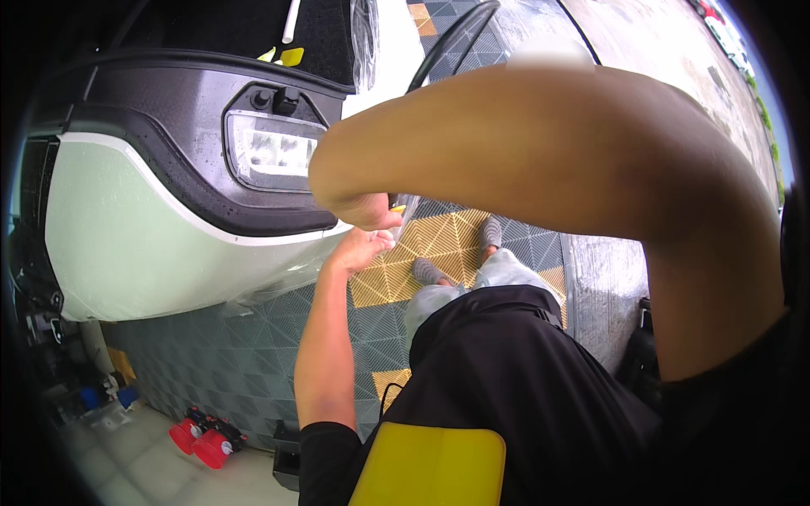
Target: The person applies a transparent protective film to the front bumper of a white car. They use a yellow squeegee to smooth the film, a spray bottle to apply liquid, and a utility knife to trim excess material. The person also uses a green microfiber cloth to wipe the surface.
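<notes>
Beside the corner of a white vehicle bumper (126,211), both my hands are close together. My left hand (361,248) has its fingers pinched at the edge of some clear film (408,218). Right above it, my right hand (364,211) is curled round a small dark tool with a yellow part (396,208); its exact kind is not plain. My raised right forearm (472,152) crosses over the scene and hides part of the bumper corner and the lamp's edge. A rectangular lamp (274,152) sits in the dark trim left of my hands.
A yellow card (292,56) and a white tube (291,21) lie on the vehicle's black upper surface. A black hose (447,38) loops behind my forearm. Red buckets (213,449) stand at lower left. Grey and yellow tiles (439,240) cover the floor round my shoes.
</notes>
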`<state>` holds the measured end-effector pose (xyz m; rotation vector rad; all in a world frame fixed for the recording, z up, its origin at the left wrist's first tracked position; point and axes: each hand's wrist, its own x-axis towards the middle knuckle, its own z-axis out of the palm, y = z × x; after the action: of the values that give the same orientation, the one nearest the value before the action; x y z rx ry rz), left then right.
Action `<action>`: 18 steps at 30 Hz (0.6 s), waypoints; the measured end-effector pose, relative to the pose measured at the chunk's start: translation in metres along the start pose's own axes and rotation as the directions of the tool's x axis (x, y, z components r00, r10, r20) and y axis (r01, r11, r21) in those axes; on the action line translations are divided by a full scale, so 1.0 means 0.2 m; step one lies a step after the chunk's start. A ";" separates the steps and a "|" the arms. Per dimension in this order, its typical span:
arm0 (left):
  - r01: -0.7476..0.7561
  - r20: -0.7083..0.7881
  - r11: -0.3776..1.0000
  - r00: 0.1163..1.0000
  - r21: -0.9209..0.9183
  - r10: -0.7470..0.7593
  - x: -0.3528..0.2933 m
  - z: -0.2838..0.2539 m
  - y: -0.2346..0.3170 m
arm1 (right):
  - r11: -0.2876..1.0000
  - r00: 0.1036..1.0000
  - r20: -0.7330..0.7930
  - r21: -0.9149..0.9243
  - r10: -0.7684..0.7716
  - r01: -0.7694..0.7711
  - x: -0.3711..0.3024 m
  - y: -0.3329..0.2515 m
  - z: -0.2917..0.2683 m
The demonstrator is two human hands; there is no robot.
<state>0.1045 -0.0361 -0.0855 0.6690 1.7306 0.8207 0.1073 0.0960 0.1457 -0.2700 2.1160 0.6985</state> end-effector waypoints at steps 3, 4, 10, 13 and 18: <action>0.022 0.067 0.991 0.997 0.131 -0.031 0.00 -0.02 0.00 | 0.933 0.993 -0.046 0.338 -0.110 0.119 -0.13 0.15 0.17; 0.043 0.016 0.970 0.999 0.238 -0.048 -0.03 0.00 0.00 | 0.848 0.970 -0.094 0.473 -0.223 0.241 -0.17 0.21 0.24; 0.143 -0.439 0.947 0.899 0.289 -0.001 -0.32 0.02 0.03 | 0.620 0.883 -0.318 0.629 -0.345 0.469 -0.27 0.14 0.75; 0.110 -0.514 0.994 0.854 0.022 -0.083 -0.42 -0.14 0.08 | 0.582 0.865 -0.301 0.646 -0.400 0.494 -0.37 0.07 0.86; 0.239 -0.407 0.965 0.875 -0.106 -0.262 -0.49 -0.22 0.25 | 0.326 0.907 -0.396 0.846 -0.144 0.421 -0.15 -0.46 1.45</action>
<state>0.0927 -0.0899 0.0194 0.2270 2.1201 0.8642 0.3604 0.1841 -0.0007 -0.0817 2.2622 -0.8651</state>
